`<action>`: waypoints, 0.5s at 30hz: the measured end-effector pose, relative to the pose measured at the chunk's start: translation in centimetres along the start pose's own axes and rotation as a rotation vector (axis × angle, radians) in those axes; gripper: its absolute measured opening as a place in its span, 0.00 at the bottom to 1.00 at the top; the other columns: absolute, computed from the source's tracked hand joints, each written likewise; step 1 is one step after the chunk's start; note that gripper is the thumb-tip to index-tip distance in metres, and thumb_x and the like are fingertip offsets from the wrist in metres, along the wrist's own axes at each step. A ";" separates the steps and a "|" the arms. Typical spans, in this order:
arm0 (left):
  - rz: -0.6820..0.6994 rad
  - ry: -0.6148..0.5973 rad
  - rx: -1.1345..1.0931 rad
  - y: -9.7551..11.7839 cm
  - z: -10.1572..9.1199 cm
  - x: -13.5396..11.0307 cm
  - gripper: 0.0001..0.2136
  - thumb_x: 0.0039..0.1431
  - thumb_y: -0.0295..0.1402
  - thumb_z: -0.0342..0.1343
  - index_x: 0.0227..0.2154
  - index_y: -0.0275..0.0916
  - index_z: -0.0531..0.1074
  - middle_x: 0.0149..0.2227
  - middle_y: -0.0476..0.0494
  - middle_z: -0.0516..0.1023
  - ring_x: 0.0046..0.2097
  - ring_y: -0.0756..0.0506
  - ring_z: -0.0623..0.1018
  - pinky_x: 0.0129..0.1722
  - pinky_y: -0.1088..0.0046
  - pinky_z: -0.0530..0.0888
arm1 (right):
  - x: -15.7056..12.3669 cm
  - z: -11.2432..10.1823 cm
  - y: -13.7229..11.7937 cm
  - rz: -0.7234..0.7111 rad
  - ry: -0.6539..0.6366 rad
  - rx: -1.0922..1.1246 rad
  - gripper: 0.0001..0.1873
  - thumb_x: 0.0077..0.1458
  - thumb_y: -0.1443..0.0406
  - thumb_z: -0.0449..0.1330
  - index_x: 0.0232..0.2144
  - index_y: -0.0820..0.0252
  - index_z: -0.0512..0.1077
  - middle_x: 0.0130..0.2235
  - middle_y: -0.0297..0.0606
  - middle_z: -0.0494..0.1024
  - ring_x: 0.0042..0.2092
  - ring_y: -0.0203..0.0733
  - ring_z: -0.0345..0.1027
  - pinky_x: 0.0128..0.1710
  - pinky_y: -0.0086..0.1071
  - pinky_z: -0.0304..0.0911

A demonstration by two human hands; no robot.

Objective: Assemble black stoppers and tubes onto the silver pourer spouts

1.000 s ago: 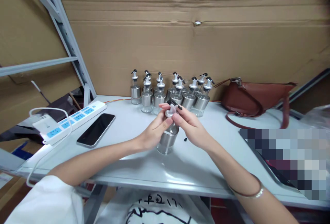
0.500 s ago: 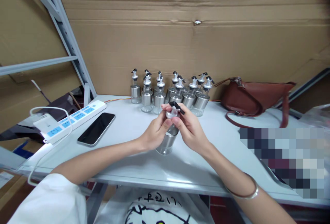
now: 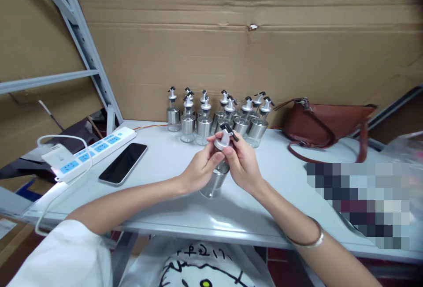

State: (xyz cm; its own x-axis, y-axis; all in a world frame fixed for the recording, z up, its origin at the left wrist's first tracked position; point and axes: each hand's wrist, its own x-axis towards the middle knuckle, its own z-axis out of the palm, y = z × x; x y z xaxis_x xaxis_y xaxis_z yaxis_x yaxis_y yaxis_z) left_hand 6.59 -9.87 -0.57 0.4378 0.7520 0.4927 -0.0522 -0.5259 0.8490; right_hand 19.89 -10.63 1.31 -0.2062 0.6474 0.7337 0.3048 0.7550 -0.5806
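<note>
An oil dispenser bottle (image 3: 215,182), clear glass with a brushed metal band, stands slightly tilted near the table's front edge. My left hand (image 3: 198,170) is closed about its neck from the left. From the right, my right hand (image 3: 246,163) grips the top, its thumb pressed against the rim of the silver pour spout (image 3: 221,144). A black flip lever (image 3: 228,131) on the spout points to the right. My fingers hide most of the bottle's neck. Behind my hands, several similar oil bottles (image 3: 205,124) stand upright with their spouts fitted.
On the left lie a black-screened phone (image 3: 124,163) and a white power strip (image 3: 95,150) with a charger and cable. A brown handbag (image 3: 324,124) sits at the right rear, its strap on the table. A pixelated patch (image 3: 360,207) covers the right front. Cardboard (image 3: 231,57) backs the table.
The spout now sits a little higher between my fingers and shows more of its silver body. My right fingers have shifted slightly around it; the bottle's base has stayed in place.
</note>
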 end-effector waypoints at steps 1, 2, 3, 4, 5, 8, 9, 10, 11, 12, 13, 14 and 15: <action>0.001 -0.002 0.003 0.0 0.0 0.0 0.30 0.59 0.55 0.41 0.55 0.39 0.61 0.49 0.38 0.71 0.49 0.41 0.72 0.50 0.65 0.68 | 0.0 0.0 -0.1 0.032 -0.005 0.011 0.20 0.61 0.49 0.45 0.43 0.56 0.66 0.40 0.43 0.75 0.40 0.44 0.71 0.37 0.36 0.67; 0.003 -0.006 0.003 0.0 0.0 0.0 0.30 0.59 0.55 0.41 0.55 0.39 0.61 0.47 0.38 0.72 0.47 0.42 0.73 0.49 0.65 0.69 | 0.1 -0.1 -0.1 0.061 -0.009 0.024 0.21 0.60 0.48 0.45 0.42 0.56 0.67 0.41 0.43 0.76 0.40 0.44 0.72 0.36 0.36 0.68; 0.004 -0.013 0.003 -0.1 0.0 0.0 0.30 0.59 0.56 0.41 0.54 0.39 0.61 0.44 0.39 0.73 0.45 0.42 0.74 0.47 0.65 0.70 | 0.1 -0.1 -0.2 0.082 -0.010 0.040 0.22 0.60 0.47 0.45 0.42 0.56 0.67 0.41 0.42 0.76 0.39 0.45 0.72 0.36 0.36 0.68; 0.003 -0.022 0.002 -0.1 0.0 0.1 0.30 0.58 0.56 0.41 0.54 0.38 0.61 0.41 0.40 0.74 0.43 0.43 0.74 0.46 0.66 0.70 | 0.2 -0.2 -0.2 0.101 -0.012 0.059 0.22 0.60 0.47 0.46 0.41 0.56 0.67 0.41 0.42 0.77 0.39 0.45 0.72 0.35 0.36 0.68; 0.002 -0.029 0.000 -0.1 0.0 0.1 0.29 0.58 0.56 0.41 0.53 0.38 0.62 0.39 0.40 0.74 0.41 0.44 0.74 0.45 0.66 0.71 | 0.2 -0.2 -0.2 0.116 -0.012 0.081 0.23 0.59 0.47 0.46 0.41 0.56 0.67 0.41 0.42 0.77 0.39 0.45 0.72 0.34 0.36 0.68; 0.005 -0.032 -0.004 -0.2 0.0 0.1 0.28 0.59 0.56 0.41 0.50 0.38 0.64 0.36 0.41 0.74 0.38 0.44 0.74 0.43 0.67 0.71 | 0.2 -0.2 -0.2 0.165 -0.006 0.155 0.22 0.58 0.46 0.48 0.41 0.56 0.67 0.40 0.41 0.78 0.38 0.44 0.72 0.31 0.34 0.68; 0.010 -0.029 -0.004 -0.2 0.0 0.1 0.28 0.59 0.56 0.41 0.50 0.38 0.64 0.37 0.41 0.74 0.39 0.44 0.74 0.43 0.67 0.71 | 0.2 -0.2 -0.2 0.183 0.003 0.177 0.22 0.58 0.46 0.48 0.41 0.56 0.67 0.40 0.41 0.78 0.37 0.43 0.72 0.30 0.34 0.68; 0.015 -0.027 -0.002 -0.2 0.1 0.1 0.28 0.59 0.56 0.40 0.49 0.37 0.64 0.37 0.41 0.74 0.39 0.44 0.74 0.43 0.67 0.71 | 0.1 -0.1 -0.3 0.197 0.016 0.195 0.22 0.57 0.46 0.49 0.40 0.56 0.68 0.39 0.40 0.78 0.36 0.43 0.72 0.29 0.33 0.67; 0.018 -0.027 -0.002 -0.2 0.1 0.1 0.28 0.59 0.56 0.40 0.49 0.37 0.64 0.37 0.40 0.74 0.39 0.44 0.74 0.43 0.67 0.70 | 0.1 0.0 -0.3 0.209 0.032 0.211 0.22 0.57 0.46 0.49 0.40 0.56 0.68 0.39 0.40 0.78 0.34 0.42 0.72 0.29 0.33 0.67; 0.019 -0.027 -0.003 -0.2 0.1 0.1 0.28 0.59 0.56 0.40 0.49 0.37 0.64 0.38 0.40 0.74 0.39 0.44 0.74 0.43 0.66 0.70 | 0.1 0.0 -0.3 0.219 0.045 0.226 0.22 0.57 0.46 0.50 0.39 0.56 0.68 0.38 0.40 0.78 0.33 0.41 0.72 0.28 0.32 0.67; 0.020 -0.027 -0.006 -0.2 0.1 0.1 0.29 0.58 0.56 0.41 0.49 0.36 0.64 0.38 0.39 0.74 0.39 0.43 0.74 0.44 0.66 0.70 | 0.1 0.1 -0.4 0.228 0.058 0.242 0.23 0.56 0.45 0.50 0.39 0.56 0.68 0.37 0.40 0.78 0.32 0.41 0.71 0.27 0.31 0.66; 0.021 -0.026 -0.009 -0.3 0.1 0.1 0.29 0.58 0.56 0.41 0.49 0.36 0.64 0.38 0.39 0.74 0.40 0.43 0.74 0.44 0.65 0.70 | 0.1 0.2 -0.5 0.238 0.067 0.255 0.23 0.55 0.45 0.51 0.38 0.56 0.68 0.36 0.40 0.78 0.31 0.40 0.71 0.25 0.31 0.66; 0.022 -0.026 -0.012 -0.3 0.1 0.1 0.29 0.59 0.56 0.41 0.50 0.36 0.64 0.38 0.39 0.74 0.40 0.43 0.74 0.45 0.65 0.70 | 0.2 0.2 -0.5 0.251 0.071 0.266 0.24 0.55 0.44 0.51 0.38 0.56 0.68 0.35 0.39 0.79 0.31 0.40 0.71 0.24 0.30 0.65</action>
State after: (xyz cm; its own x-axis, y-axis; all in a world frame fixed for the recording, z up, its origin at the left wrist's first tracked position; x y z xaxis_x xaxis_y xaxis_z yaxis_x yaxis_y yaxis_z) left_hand 6.71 -9.68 -0.78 0.4599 0.7295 0.5062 -0.0726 -0.5373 0.8403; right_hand 19.52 -10.88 1.67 -0.0878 0.8139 0.5743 0.0834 0.5805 -0.8100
